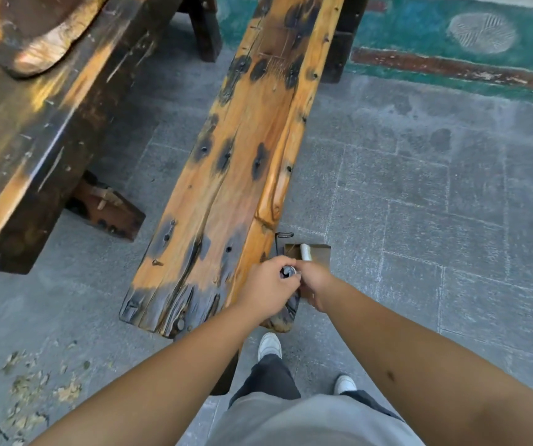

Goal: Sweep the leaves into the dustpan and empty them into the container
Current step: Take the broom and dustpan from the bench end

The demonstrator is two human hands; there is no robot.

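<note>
Both hands meet just past the near right corner of the bench (226,175), and this looks like the pick-up step, before any sweeping has begun. The left hand (266,286) is curled round the top of a handle (287,272), whose round metal end shows between the fingers; the right hand (315,283) closes beside it, touching the left, seemingly on the same or a second handle, though what it grips I cannot tell. Below the hands, on the floor against the bench's right side, stands the dustpan (318,254), brownish, with a pale roll-like part (306,252) and a thin wire loop (282,236) next to it; a broom head is not visible. The leaves (36,386) lie well apart, on the pavement to the left of the bench's near end. No container is in view. The next move, I judge, calls for lifting the tools free of the bench edge and carrying them round its near end to the leaves. The bench corner and leg crowd the hands; the gap between the bench and the table (33,123) on its left is narrow, while open paving lies to its right and around the leaves
</note>
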